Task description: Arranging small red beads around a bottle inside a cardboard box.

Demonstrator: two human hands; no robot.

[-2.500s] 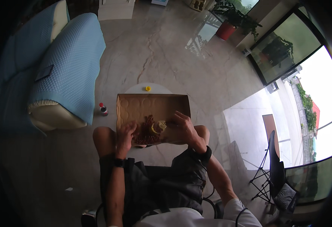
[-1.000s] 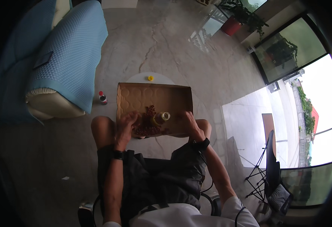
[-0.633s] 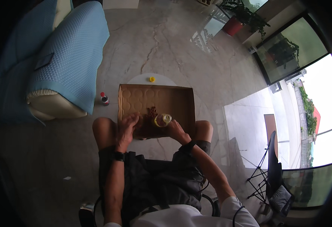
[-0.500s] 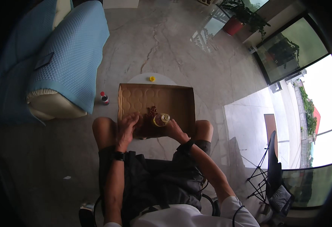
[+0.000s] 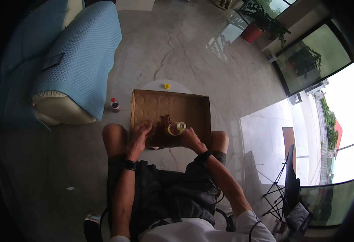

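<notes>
A shallow brown cardboard box (image 5: 199, 105) lies before me between my knees. Inside it is a small clump of dark red pieces (image 5: 165, 119), too small to name. A clear bottle (image 5: 173, 129) with a yellow band leans in the box, its mouth uncapped and tilted up to the right. My right hand (image 5: 191, 139) is closed round the bottle's right side. Over the box's near left part is my left hand (image 5: 140, 135), its fingertips in shadow beside the dark red pieces; whether it grips anything I cannot make out.
A yellow cap (image 5: 167, 86) lies on a round white surface (image 5: 148, 85) behind the box. On the floor at left stands a small red-capped bottle (image 5: 115, 105), near a sofa with a blue cover (image 5: 84, 60). A folding chair (image 5: 292, 181) stands at right.
The whole view has shifted a little, so everything sits slightly lower and to the right. Both hands, the bottle and the red pieces keep nearly the same places in the box.
</notes>
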